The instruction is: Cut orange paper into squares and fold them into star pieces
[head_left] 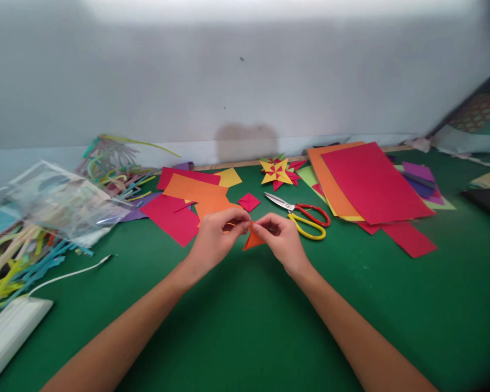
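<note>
Both hands [245, 231] — pinching small orange paper [253, 239].

Bright colours over plain green
The tabletop [245, 326] is solid green; the folded star [276, 172] alternates yellow and red in its points and centre; the scissors [298, 212] have one red handle loop and one yellow; the large front sheet [375, 182] is plain red, and the small folded paper between the fingertips [253, 238] is orange.

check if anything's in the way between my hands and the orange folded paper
Nothing visible is: the left hand and right hand already have the orange folded paper at their fingertips. The scissors and small red folded square lie beyond, not between.
</note>
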### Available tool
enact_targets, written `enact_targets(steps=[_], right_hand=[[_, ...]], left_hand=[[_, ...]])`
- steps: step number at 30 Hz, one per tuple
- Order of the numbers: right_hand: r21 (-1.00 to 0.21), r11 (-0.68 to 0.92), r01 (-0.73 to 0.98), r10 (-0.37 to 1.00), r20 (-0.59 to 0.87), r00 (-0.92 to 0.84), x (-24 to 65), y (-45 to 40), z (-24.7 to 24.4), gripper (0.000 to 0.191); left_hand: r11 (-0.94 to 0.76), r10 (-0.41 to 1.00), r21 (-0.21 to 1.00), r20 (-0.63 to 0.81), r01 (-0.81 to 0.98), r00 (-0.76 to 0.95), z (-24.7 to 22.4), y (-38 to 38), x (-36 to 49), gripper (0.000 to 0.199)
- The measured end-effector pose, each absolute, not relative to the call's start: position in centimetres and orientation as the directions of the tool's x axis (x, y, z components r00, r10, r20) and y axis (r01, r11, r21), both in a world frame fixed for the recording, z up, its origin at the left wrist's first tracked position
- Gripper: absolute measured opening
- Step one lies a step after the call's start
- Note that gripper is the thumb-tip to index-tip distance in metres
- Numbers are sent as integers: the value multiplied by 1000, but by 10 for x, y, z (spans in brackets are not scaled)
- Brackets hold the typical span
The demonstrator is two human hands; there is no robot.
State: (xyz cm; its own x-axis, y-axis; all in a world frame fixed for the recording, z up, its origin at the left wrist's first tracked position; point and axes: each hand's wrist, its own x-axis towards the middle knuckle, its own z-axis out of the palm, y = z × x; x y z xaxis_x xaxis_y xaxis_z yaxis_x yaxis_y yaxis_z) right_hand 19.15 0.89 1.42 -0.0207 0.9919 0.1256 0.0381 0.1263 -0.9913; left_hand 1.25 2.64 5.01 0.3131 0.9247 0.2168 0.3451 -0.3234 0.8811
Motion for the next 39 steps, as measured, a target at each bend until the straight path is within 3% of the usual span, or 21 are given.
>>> enact_targets(steps=[8,17,22,31,39], right_hand=[[-995,100,-17,994,101,-48,192,9,16,23],[-975,-32,-220,999,-23,-41,190,6,16,25],[-978,-30,-207,999,-21,-48,188,5,18,27],[-992,61,-109,995,69,-69,189,6,18,22],[-996,52,-72,997,56,-57,192,9,13,24]], left_hand=[[-297,934,902,206,315,291,48,27,13,14],[-163,947,954,80,252,311,42,30,13,29],[-157,955,942,68,297,290,45,27,18,24],[-144,955,956,67,256,288,46,28,16,22],[-150,952,971,91,186,291,26,29,19,23]])
